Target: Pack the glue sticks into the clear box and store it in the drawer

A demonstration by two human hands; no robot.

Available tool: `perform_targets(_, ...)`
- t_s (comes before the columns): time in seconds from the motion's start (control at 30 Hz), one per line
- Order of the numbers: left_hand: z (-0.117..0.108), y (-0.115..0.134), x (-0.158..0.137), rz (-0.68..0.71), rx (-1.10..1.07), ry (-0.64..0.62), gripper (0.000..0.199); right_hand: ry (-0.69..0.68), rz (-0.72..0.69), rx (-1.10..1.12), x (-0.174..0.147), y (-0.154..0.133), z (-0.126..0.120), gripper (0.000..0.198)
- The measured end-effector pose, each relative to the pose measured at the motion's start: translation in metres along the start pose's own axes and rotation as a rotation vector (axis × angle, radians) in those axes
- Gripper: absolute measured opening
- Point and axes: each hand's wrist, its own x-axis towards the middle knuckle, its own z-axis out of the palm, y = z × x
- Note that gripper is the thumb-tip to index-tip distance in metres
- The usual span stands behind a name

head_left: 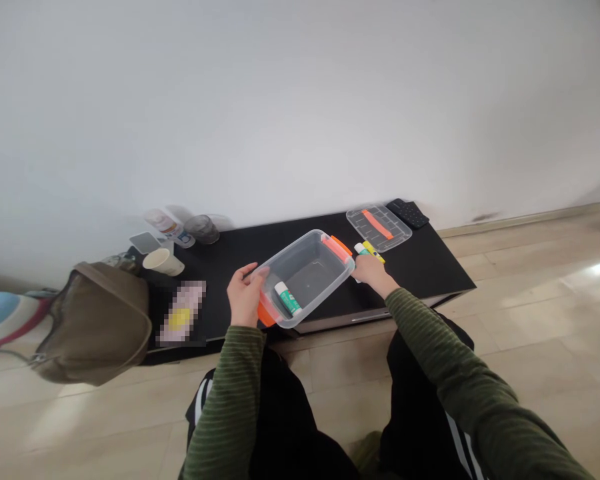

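Gripping the clear box (316,277) — left fingers (244,271) — near the table's front edge (360,311).

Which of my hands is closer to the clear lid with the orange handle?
Right. Your right hand is just on the near side of the lid; your left hand is farther off to the left, at the box's left end.

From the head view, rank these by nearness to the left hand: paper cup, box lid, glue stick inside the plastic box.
1. Glue stick, inside the plastic box, right of the left hand.
2. Paper cup, left of the hand.
3. Box lid, far right.
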Motion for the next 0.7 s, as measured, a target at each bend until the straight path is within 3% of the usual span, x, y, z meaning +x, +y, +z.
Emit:
perform_targets(0.1,0.002,-0.001,-0.001,-0.014,-0.014,0.016,0.044,0.065,0.066,0.118,-0.003,0.008,-0.012,0.038)
perform_targets(0.2,0.007,-0.001,-0.001,-0.024,-0.008,0.02,0.045,0.291,0.125,0.245,-0.013,0.016,-0.03,0.036)
perform_targets(0.3,0.013,-0.001,-0.003,-0.012,-0.008,0.009,0.045,0.554,0.03,0.399,-0.031,0.012,-0.047,0.036)
perform_targets(0.37,0.016,0.0,-0.004,-0.007,-0.005,0.005,0.045,0.594,-0.108,0.48,-0.046,-0.001,-0.054,0.037)
perform_targets(0.47,0.02,0.001,-0.006,-0.007,-0.016,-0.003,0.043,0.407,-0.314,0.479,-0.063,-0.032,-0.058,0.031)
perform_targets(0.53,0.021,0.002,-0.008,0.004,-0.018,-0.009,0.042,0.237,-0.39,0.362,-0.067,-0.056,-0.057,0.026)
perform_targets(0.7,0.023,0.003,-0.011,0.033,-0.016,-0.021,0.036,-0.107,-0.354,-0.085,-0.046,-0.102,-0.044,0.031)
